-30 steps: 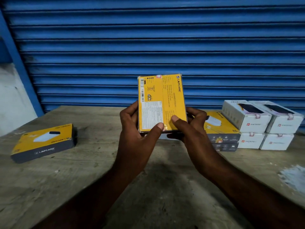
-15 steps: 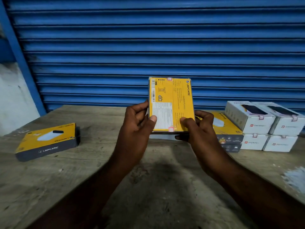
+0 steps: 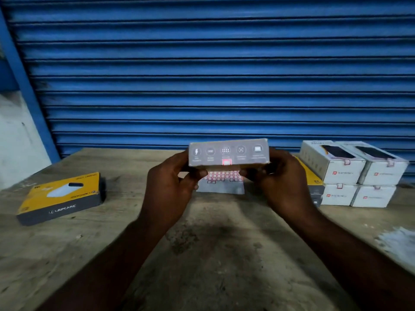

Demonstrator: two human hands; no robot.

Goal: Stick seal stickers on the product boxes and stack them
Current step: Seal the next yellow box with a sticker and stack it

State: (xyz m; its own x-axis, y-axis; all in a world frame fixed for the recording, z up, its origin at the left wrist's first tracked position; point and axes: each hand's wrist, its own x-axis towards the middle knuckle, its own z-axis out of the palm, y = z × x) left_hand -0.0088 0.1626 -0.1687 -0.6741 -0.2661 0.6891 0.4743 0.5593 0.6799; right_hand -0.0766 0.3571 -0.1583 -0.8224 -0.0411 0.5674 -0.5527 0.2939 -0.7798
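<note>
I hold a yellow product box flat above the table, its grey side with icons turned towards me. A small red-edged seal sticker sits at the lower middle of that side. My left hand grips the box's left end and my right hand grips its right end. Under the box, on the table, lies a white sticker sheet with rows of red-edged stickers. Partly hidden behind my right hand is a stack of yellow boxes.
Another yellow and grey box lies on the wooden table at the left. Several white boxes are stacked in two layers at the right. A white scrap lies near the right edge. A blue roller shutter stands behind.
The box has been tipped from upright, yellow back facing me, down to flat with its grey side facing me. Both hands have shifted to its ends, which uncovers the sticker sheet.
</note>
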